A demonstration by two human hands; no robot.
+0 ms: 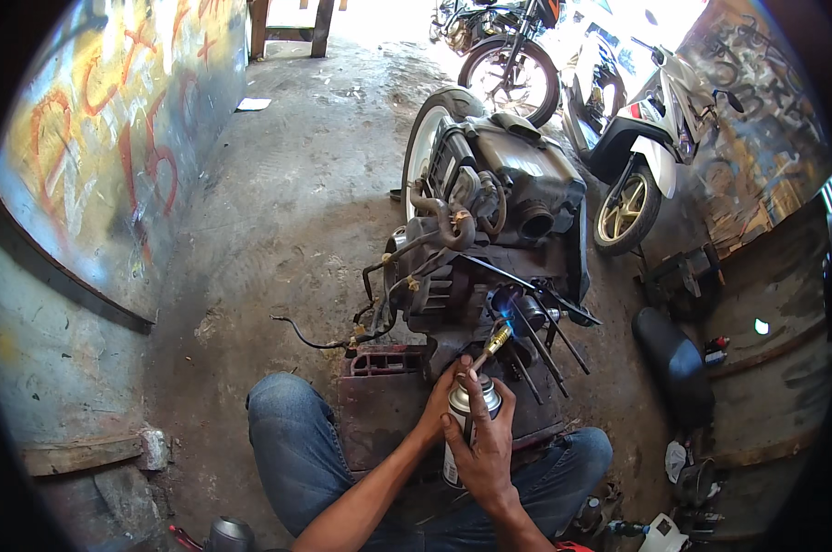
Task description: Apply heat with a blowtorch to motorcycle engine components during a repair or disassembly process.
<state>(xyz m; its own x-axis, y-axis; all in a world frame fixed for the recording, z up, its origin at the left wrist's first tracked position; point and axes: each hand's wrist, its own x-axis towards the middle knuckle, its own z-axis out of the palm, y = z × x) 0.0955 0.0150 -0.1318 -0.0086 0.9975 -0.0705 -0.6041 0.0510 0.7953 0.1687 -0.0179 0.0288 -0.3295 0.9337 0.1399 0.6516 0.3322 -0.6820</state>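
Note:
My right hand point(483, 446) grips the gas canister point(458, 467), a silver-topped can with a brass-nozzled blowtorch point(495, 342) on it. The blue flame point(510, 310) plays on a round, dark metal part among protruding studs point(572, 357) on the dismantled motorcycle engine point(425, 299). My left hand point(434, 419) reaches up beside and behind the canister, near the torch's neck; its fingertips are partly hidden, and what they hold is unclear. Hoses and loose wiring point(370, 313) hang off the engine's left. A maroon metal base point(374, 405) lies under it, between my knees.
A white scooter point(650, 156) and a black motorcycle point(508, 78) stand behind at right. A detached seat point(669, 368) lies at right among bottles and small items point(673, 460). A painted metal wall point(94, 156) borders the left; a dark cylinder point(232, 538) sits at lower left.

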